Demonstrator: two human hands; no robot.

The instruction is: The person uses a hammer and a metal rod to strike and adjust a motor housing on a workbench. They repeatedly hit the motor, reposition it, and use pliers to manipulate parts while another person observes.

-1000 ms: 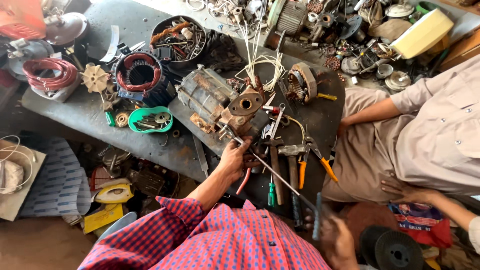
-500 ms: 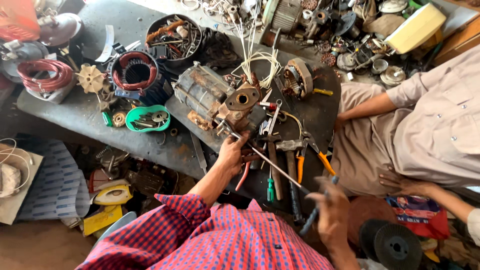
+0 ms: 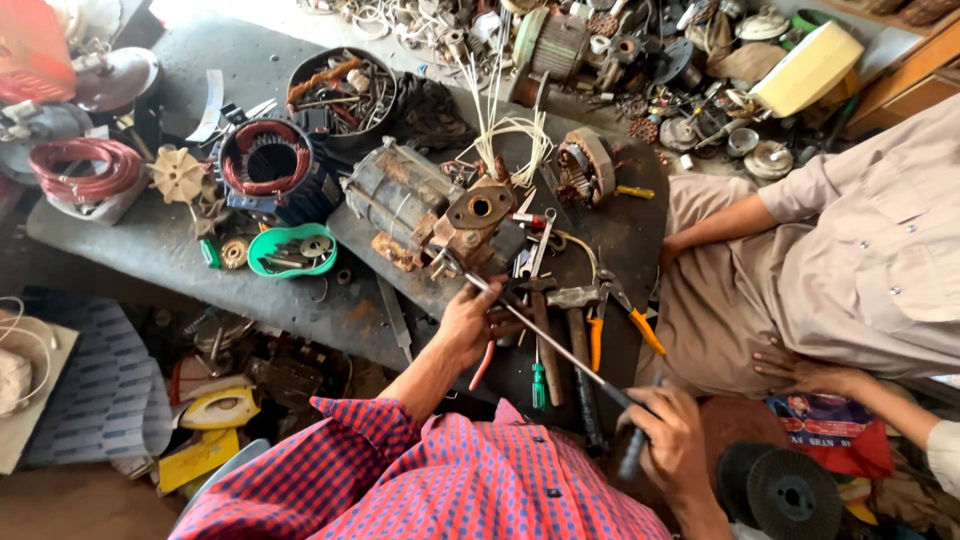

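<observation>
Workbench, head view, L to R.

At 10 o'clock: coil of red wire [image 3: 75,168], then a blue stator ring w/ copper windings [image 3: 268,165] already lying apart from the rusty grey motor body [image 3: 418,205] near centre. Green plastic bowl of small parts [image 3: 292,250] sits just below the stator.

Centre: left hand [image 3: 468,322] closed around the tip end of a long thin steel screwdriver shaft [image 3: 560,350], steadying it against the motor's rusty end bracket [image 3: 470,218]. Right hand [image 3: 665,435], at 5 o'clock, fingers wrapped tight on the dark handle.

Progress (judged): stator out, loose fasteners collected; the end bracket looks still on the body, so disassembly seems roughly mid-way.

Room: hammers and orange-handled pliers [image 3: 620,320] crowd the shaft's right side, nearly touching; the dark slab table [image 3: 150,245] edge runs just beside the left wrist. At 3 o'clock a seated co-worker in beige clothing [image 3: 860,250] closes off that side. Freest space lies toward 7 o'clock.
</observation>
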